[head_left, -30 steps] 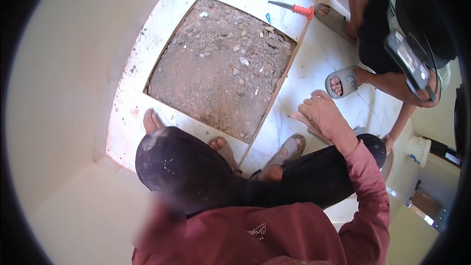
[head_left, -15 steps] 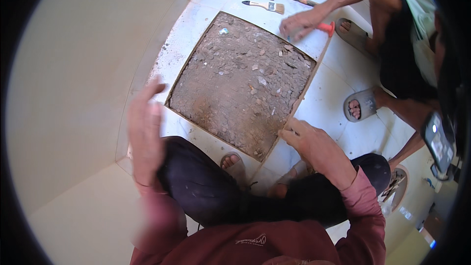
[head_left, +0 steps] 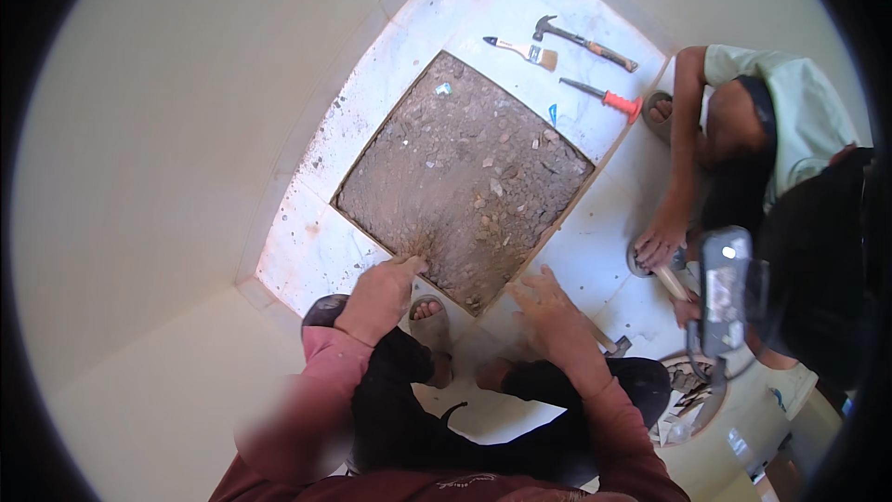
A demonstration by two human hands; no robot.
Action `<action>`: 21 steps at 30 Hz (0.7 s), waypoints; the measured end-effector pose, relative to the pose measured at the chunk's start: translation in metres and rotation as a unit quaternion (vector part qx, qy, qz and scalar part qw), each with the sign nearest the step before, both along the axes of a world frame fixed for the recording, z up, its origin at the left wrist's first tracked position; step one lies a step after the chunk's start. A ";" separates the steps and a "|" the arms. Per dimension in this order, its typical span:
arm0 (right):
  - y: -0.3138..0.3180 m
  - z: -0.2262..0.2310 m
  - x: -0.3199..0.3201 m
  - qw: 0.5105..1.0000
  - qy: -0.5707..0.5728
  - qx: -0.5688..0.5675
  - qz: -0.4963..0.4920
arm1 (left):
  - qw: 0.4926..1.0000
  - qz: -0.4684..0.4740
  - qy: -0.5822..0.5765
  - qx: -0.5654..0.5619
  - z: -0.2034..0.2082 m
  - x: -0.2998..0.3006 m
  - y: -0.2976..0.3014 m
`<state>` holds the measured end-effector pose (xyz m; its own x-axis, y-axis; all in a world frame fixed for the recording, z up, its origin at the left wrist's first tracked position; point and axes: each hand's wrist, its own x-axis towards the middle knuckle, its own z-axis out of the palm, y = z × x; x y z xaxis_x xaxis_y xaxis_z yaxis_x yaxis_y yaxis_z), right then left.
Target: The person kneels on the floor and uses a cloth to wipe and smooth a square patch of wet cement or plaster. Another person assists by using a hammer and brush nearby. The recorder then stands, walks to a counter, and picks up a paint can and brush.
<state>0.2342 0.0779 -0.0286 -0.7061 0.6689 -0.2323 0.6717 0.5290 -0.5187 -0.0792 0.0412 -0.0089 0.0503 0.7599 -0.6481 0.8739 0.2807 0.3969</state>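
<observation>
A square opening filled with grey-brown rubble (head_left: 465, 177) lies in the white tiled floor before me. My left hand (head_left: 379, 297) reaches the opening's near-left edge, its fingertips at the rubble, where it looks blurred or dusty. Its back hides most of the fingers, so I cannot make out whether they hold anything. Over the tile beside the near-right edge, my right hand (head_left: 553, 321) is open, fingers apart and nothing visible in it. A hammer with a wooden handle (head_left: 615, 347) lies partly hidden beside that hand.
Past the far edge lie a paintbrush (head_left: 525, 51), a claw hammer (head_left: 585, 44) and a red-gripped chisel (head_left: 604, 98). A co-worker's hand (head_left: 662, 237) is at a pale wooden handle (head_left: 671, 284) on the right. A round container (head_left: 717, 404) holds broken pieces. Walls stand left.
My left hand has come down from the air to the opening's near-left edge. The co-worker's hand has left the chisel and moved to the wooden handle. The whole view has shifted.
</observation>
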 end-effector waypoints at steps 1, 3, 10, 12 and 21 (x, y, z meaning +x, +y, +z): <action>-0.003 0.002 -0.001 1.000 0.008 -0.002 0.004 | 0.994 -0.016 -0.008 0.104 -0.005 0.006 -0.006; -0.003 0.010 -0.005 0.997 0.003 -0.071 -0.001 | 0.984 -0.031 0.004 0.176 -0.015 0.016 -0.010; -0.056 0.030 0.023 0.973 -0.204 -0.100 -0.033 | 0.993 -0.028 0.089 0.069 -0.004 0.058 -0.015; -0.083 0.052 0.047 0.987 -0.145 -0.041 -0.057 | 0.997 -0.015 0.056 0.045 0.004 0.063 -0.031; -0.198 0.226 0.121 0.952 -0.066 -0.014 -0.299 | 0.955 -0.091 0.214 -0.184 0.187 0.063 -0.101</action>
